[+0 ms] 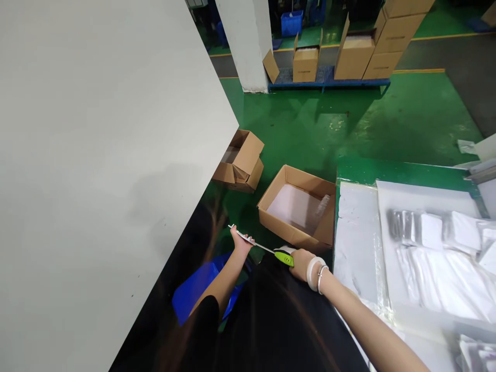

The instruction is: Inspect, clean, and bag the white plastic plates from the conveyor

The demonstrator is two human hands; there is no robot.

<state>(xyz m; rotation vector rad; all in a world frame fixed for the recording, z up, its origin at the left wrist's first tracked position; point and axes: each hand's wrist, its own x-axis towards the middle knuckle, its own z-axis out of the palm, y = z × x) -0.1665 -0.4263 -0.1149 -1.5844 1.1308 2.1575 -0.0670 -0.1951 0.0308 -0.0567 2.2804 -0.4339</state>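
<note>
My left hand (241,242) pinches the far end of a thin flat white strip (248,238) held low over the floor. My right hand (300,262), with a white band and a bracelet at the wrist, is closed round a green and white hand-held tool (284,255) that meets the strip's near end. Both hands hang just in front of an open cardboard box (296,206) lined with white foam on the green floor. Dark clothing covers my lap below the hands.
A large white panel (96,155) fills the left. A smaller open carton (241,161) lies on the floor beyond. A blue bin (197,289) sits under my left arm. White foam sheets and plastic bags (434,248) cover the table at right. Stacked cartons (364,51) stand on a far pallet.
</note>
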